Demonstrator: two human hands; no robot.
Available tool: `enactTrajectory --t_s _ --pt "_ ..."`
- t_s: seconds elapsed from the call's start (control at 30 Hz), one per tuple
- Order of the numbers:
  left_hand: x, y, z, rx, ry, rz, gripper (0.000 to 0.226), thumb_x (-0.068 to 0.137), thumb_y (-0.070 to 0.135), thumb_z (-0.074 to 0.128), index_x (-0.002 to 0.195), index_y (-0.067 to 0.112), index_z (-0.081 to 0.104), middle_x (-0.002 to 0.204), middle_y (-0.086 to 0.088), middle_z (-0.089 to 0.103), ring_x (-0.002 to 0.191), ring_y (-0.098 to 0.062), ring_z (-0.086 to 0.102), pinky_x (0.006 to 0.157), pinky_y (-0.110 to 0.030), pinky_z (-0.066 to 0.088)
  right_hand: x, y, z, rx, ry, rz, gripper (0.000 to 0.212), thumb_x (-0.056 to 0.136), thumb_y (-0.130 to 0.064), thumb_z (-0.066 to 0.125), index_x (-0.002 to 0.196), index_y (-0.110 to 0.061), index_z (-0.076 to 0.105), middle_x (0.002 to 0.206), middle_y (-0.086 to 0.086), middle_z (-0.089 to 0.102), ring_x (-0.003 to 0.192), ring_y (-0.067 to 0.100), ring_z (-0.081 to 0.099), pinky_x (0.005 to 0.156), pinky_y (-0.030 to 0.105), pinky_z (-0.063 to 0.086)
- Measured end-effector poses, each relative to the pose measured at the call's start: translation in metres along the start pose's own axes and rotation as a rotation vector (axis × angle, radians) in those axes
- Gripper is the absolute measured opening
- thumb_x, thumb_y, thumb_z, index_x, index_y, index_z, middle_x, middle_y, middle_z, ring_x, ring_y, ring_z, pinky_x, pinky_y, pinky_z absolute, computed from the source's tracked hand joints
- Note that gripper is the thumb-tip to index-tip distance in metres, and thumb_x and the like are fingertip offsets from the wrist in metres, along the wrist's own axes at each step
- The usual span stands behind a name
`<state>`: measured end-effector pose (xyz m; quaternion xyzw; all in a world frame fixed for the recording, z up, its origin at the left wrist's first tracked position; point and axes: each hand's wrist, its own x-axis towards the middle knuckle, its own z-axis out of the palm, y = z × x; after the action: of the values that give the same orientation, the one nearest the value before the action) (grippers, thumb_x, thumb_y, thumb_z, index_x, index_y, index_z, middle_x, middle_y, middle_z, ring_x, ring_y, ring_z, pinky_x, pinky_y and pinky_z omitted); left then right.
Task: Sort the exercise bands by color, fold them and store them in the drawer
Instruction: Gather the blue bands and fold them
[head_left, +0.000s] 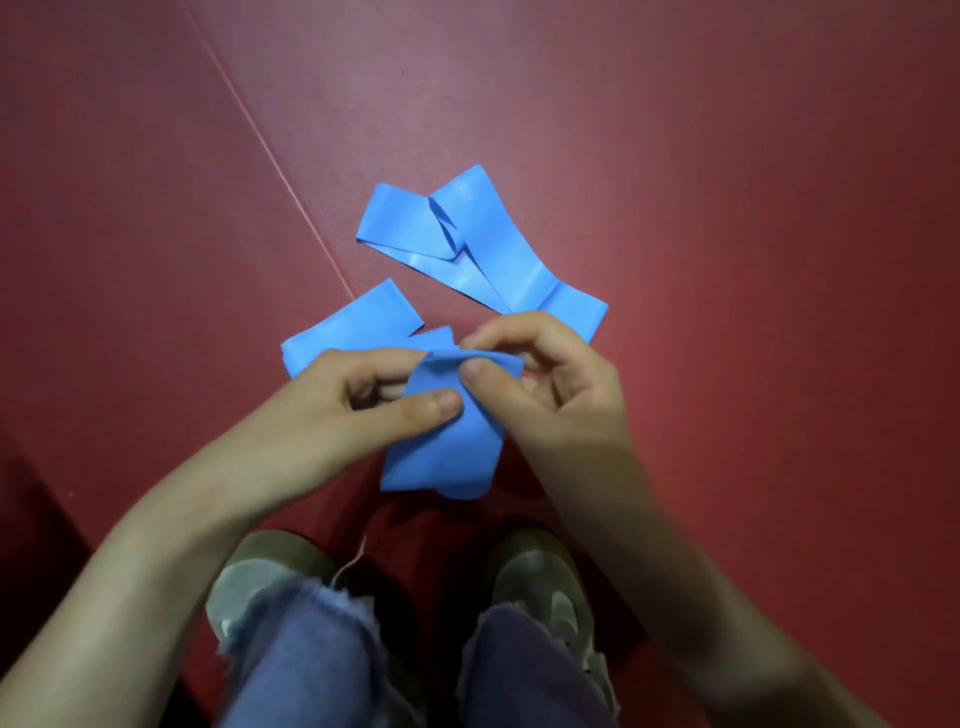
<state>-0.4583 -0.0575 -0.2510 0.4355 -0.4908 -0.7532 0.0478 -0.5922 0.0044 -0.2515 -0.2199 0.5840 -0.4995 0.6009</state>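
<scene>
Both hands hold one blue exercise band (447, 447) above the red floor. My left hand (374, 400) pinches its left edge with thumb and fingers. My right hand (545, 379) pinches the band's top fold. The band hangs down doubled between the hands. Two more blue bands lie on the floor beyond: a long twisted one (483, 244) stretching to the right and a flat one (353, 327) at the left, partly hidden by my left hand. No drawer is in view.
The floor is red matting (727, 156) with a seam line (270, 150) running diagonally at the left. My two shoes (540, 577) and jeans legs fill the bottom of the view, right under the held band.
</scene>
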Motion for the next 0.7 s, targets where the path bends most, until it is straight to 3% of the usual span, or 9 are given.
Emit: enactTrajectory --t_s 0.07,0.13,0.23,0.33,0.43,0.53,0.63,0.7 --pt "0.008 -0.011 0.004 0.162 0.014 0.010 0.035 0.069 0.050 0.060 0.078 0.018 0.072 0.088 -0.005 0.073 0.071 -0.002 0.060 0.068 -0.029 0.051 0.004 0.008 -0.003 -0.037 0.054 0.038 0.027 0.077 0.005 0.062 0.069 -0.021 0.058 0.057 -0.013 0.060 0.049 -0.003 0.052 0.051 0.010 0.044" --pt "0.014 -0.020 0.010 0.291 0.112 0.027 0.049 0.068 0.053 0.052 0.073 0.007 0.067 0.077 -0.013 0.070 0.065 -0.003 0.052 0.066 -0.033 0.046 0.009 0.014 -0.005 -0.114 0.097 0.033 0.028 0.082 0.003 0.059 0.071 -0.023 0.058 0.062 -0.012 0.059 0.052 -0.003 0.052 0.054 0.010 0.044" --pt "0.021 -0.024 0.019 0.310 0.344 0.082 0.047 0.073 0.045 0.049 0.061 0.000 0.056 0.061 0.000 0.052 0.055 0.000 0.039 0.054 -0.023 0.035 0.025 0.018 -0.016 -0.267 0.163 -0.066 0.013 0.085 -0.012 0.054 0.081 -0.023 0.059 0.074 -0.012 0.058 0.064 -0.003 0.050 0.065 0.011 0.042" --pt "0.015 -0.022 0.023 0.168 0.494 0.216 0.037 0.079 0.036 0.051 0.055 0.008 0.052 0.050 0.011 0.047 0.050 0.005 0.041 0.051 -0.010 0.031 0.058 0.025 -0.037 -0.436 0.293 -0.121 0.012 0.083 -0.013 0.052 0.081 -0.023 0.058 0.076 -0.013 0.058 0.073 0.005 0.053 0.073 0.026 0.046" --pt "0.002 -0.017 0.026 0.445 0.492 0.432 0.041 0.085 0.033 0.046 0.060 0.003 0.058 0.060 0.005 0.055 0.064 0.001 0.052 0.060 -0.005 0.030 0.096 0.029 -0.056 -0.738 0.311 -0.150 0.019 0.079 0.000 0.053 0.092 -0.010 0.062 0.091 0.005 0.063 0.074 0.005 0.051 0.072 0.016 0.041" --pt "-0.005 -0.013 0.025 0.466 0.545 0.521 0.027 0.086 0.027 0.042 0.061 0.023 0.050 0.060 0.009 0.043 0.064 0.018 0.047 0.062 0.002 0.031 0.115 0.033 -0.072 -1.112 0.168 -0.170 0.033 0.075 0.005 0.045 0.100 -0.006 0.064 0.107 0.016 0.059 0.086 0.018 0.053 0.080 0.026 0.042" --pt "-0.003 -0.018 0.019 0.427 0.703 0.466 0.037 0.086 0.030 0.041 0.052 0.015 0.038 0.049 0.008 0.026 0.050 0.008 0.038 0.052 -0.004 0.029 0.114 0.040 -0.085 -1.464 -0.130 -0.178 0.035 0.078 0.004 0.043 0.105 -0.005 0.063 0.116 0.016 0.056 0.105 0.033 0.050 0.084 0.038 0.041" --pt "-0.003 -0.023 0.017 0.417 0.733 0.421 0.047 0.086 0.033 0.040 0.052 0.000 0.038 0.050 0.008 0.029 0.048 -0.002 0.031 0.049 -0.011 0.026 0.112 0.045 -0.088 -1.572 -0.247 -0.238 0.028 0.078 0.002 0.048 0.100 -0.005 0.064 0.114 0.016 0.057 0.102 0.036 0.051 0.079 0.038 0.042"
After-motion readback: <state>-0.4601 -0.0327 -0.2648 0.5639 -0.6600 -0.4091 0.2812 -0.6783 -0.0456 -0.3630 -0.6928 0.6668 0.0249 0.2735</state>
